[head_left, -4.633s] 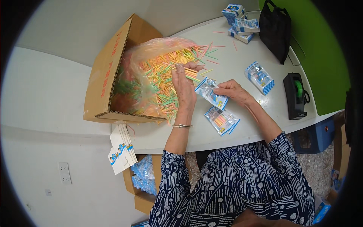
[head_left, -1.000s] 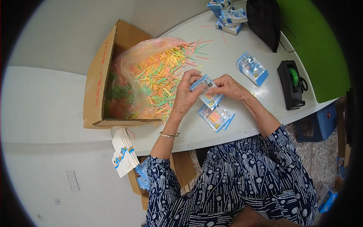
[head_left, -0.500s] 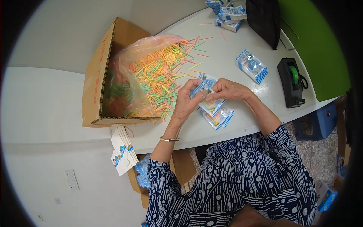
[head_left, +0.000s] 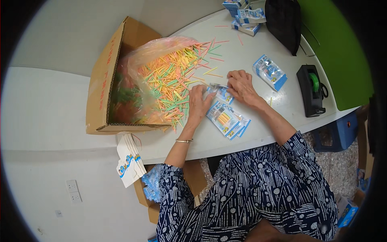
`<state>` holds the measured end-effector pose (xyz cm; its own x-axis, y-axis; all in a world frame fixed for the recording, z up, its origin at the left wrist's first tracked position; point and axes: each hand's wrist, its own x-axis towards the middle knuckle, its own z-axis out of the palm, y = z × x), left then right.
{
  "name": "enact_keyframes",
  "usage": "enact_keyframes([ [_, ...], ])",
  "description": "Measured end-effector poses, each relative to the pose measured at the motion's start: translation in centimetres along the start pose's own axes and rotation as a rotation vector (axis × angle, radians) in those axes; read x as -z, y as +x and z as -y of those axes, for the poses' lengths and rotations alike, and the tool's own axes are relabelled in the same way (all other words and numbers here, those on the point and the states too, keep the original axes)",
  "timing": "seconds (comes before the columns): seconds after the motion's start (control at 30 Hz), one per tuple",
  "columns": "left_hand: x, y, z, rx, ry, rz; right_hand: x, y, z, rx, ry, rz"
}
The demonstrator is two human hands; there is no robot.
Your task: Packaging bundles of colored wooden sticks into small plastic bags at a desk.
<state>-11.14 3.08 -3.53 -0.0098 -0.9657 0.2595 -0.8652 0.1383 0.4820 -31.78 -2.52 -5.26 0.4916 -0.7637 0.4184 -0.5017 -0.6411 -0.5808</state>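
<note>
A clear packet with blue print [head_left: 221, 91] lies on the table between my hands. My left hand [head_left: 197, 105] rests at its left edge, thumb apart from the fingers and touching the packet. On its other side, my right hand [head_left: 243, 88] is lowered with its fingers loosely bent and apart, the thumb by the packet's edge. Closer to me, a filled packet [head_left: 223, 117] with pale yellow-orange sticks showing through its window overlaps another packet [head_left: 244, 128]. A heap of thin coloured sticks [head_left: 171, 76] spills from a plastic bag just left of my left hand.
The bag lies in an open cardboard box [head_left: 100, 97]. Rightward are another blue-and-white packet [head_left: 269, 72] and a black tape dispenser [head_left: 308, 90]. Small boxes [head_left: 248, 18] and a black bag [head_left: 283, 24] stand at the back. Folded white cards [head_left: 131, 159] hang by the near left edge.
My hands have moved apart and let go of the filled packet, which now lies on the other one. My right hand has shifted up to the far packet's right edge.
</note>
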Motion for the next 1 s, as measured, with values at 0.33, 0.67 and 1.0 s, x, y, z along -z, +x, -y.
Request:
enact_keyframes([
  [0.33, 0.3, 2.6, -1.8, -0.056, -0.121, -0.089, 1.2, 0.3, -0.9, 0.083, 0.254, -0.004],
  [0.67, 1.9, 3.4, -2.9, -0.185, -0.184, -0.105, 1.8, 0.8, 0.2, -0.186, 0.503, 0.038],
  [1.0, 2.3, 4.0, -2.1, -0.204, -0.136, 0.044, 1.9, 0.9, 0.1, -0.207, 0.632, 0.082],
])
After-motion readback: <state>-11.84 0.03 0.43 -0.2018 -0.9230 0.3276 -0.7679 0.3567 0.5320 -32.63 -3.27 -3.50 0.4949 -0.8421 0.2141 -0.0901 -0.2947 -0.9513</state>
